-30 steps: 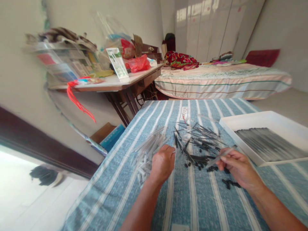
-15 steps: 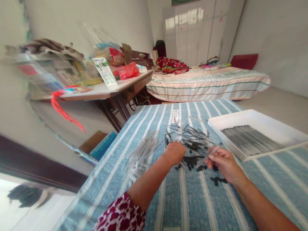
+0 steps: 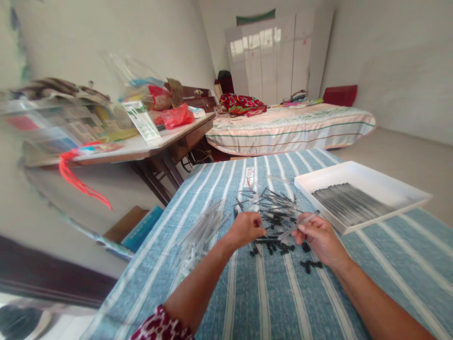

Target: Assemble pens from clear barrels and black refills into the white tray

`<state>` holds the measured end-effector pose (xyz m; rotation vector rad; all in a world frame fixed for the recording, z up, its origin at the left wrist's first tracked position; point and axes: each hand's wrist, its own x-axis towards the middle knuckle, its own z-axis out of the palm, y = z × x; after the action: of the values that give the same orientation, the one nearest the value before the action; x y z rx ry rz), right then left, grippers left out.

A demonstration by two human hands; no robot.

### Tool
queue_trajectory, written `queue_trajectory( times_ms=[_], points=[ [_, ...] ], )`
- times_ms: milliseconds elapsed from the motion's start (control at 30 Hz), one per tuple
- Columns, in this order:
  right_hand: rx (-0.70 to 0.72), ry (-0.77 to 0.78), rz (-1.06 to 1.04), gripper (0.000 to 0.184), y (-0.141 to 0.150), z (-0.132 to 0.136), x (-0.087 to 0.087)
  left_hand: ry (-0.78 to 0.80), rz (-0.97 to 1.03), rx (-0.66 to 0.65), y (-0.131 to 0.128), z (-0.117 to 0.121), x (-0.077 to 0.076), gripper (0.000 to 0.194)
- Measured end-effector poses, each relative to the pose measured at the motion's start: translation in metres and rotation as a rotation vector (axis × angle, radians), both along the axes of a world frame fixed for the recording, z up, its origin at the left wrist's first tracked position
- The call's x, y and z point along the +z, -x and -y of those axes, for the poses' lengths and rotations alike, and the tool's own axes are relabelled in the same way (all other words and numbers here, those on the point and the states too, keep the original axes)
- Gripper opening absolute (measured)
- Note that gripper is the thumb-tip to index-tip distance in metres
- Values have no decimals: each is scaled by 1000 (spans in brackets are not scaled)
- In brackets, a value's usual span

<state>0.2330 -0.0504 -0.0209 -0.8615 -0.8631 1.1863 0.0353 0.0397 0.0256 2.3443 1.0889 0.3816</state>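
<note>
On the blue striped tablecloth (image 3: 269, 302) lies a heap of thin black refills (image 3: 274, 210) with small black caps (image 3: 307, 266) scattered in front of it. My left hand (image 3: 245, 228) is closed in a pinch at the near edge of the heap, fingertips on a black piece I cannot make out. My right hand (image 3: 318, 237) is closed on a clear pen tube (image 3: 296, 225) that points up and to the right. A pile of clear pen tubes (image 3: 200, 231) lies just left of my left hand.
A white tray (image 3: 389, 182) with rows of dark assembled pens sits at the right of the table. Beyond the table's left edge stand a cluttered desk (image 3: 141, 146) and boxes on the floor. A bed (image 3: 290, 125) and a white wardrobe are behind.
My left hand has moved from the clear tube pile rightward to the black heap, close to my right hand. The right hand has kept the clear tube. The camera has tilted up.
</note>
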Motion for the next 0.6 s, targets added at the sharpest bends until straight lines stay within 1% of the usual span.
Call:
queue_trajectory(
  times_ms=[67,133,200,233,300,367,467,600],
  points=[
    [-4,-13,-7,15,2,1,4,120,171,65,4,13,-3,14],
    [5,-16,-21,15,5,4,9,464,576,196,7,27,-6,19],
    [24,-16,-40,16,9,8,13,696,844,314,8,41,-8,22],
    [36,-18,-47,17,12,9,15,784,921,348,8,46,-8,22],
    [56,-24,-44,17,16,12,17,902,1013,383,7,55,-9,23],
    [64,-22,-34,17,19,14,18,967,1074,394,6,60,-10,22],
    [57,-21,-25,17,20,15,17,1051,1186,424,7,61,-14,19],
    [35,-32,-36,15,21,14,15,1217,1301,450,10,61,-20,16]
  ],
)
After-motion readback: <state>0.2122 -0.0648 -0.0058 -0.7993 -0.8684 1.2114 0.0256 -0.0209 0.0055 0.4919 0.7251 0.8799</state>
